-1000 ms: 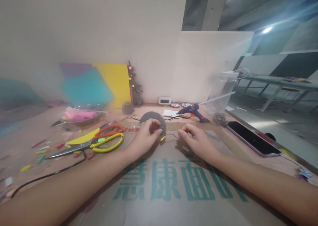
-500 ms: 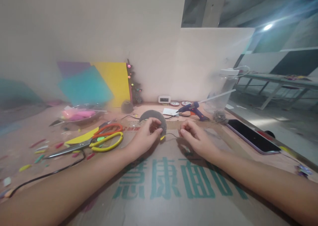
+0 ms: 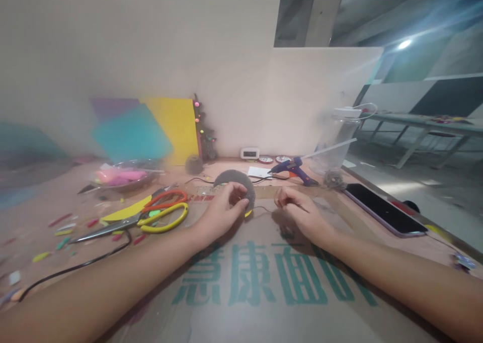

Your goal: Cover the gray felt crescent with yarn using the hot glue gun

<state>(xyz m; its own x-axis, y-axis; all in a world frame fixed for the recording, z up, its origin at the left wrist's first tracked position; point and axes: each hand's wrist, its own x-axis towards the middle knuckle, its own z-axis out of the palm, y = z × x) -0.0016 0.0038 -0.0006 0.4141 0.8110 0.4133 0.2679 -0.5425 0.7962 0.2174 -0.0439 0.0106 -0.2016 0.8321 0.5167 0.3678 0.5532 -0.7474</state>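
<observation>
My left hand [image 3: 222, 209] is closed around the lower right part of a dark grey, fuzzy, curved piece [image 3: 234, 176], which looks like a ring or crescent; my fingers hide some of it. A small yellow bit [image 3: 248, 213] shows at its lower end. From there a thin grey-brown strand [image 3: 263, 208] runs right toward my right hand [image 3: 298, 209]. That hand is pinched at the strand's far end, its fingertips partly hidden. Both hands are over a brown board [image 3: 234, 318] with green printed characters.
Left lie yellow-and-orange-handled scissors [image 3: 162, 217], coloured scraps, a black cord [image 3: 75, 266] and a dish of pink pieces [image 3: 123, 177]. Behind are a small clock [image 3: 249, 154] and a blue glue gun [image 3: 292, 168]. Right are a clear jug [image 3: 337, 142], a wire ball [image 3: 334, 179] and a phone [image 3: 385, 209].
The right hand has turned, its fingers more curled and the knuckles facing up. The left hand keeps its hold on the curved piece. The view has tilted up slightly.
</observation>
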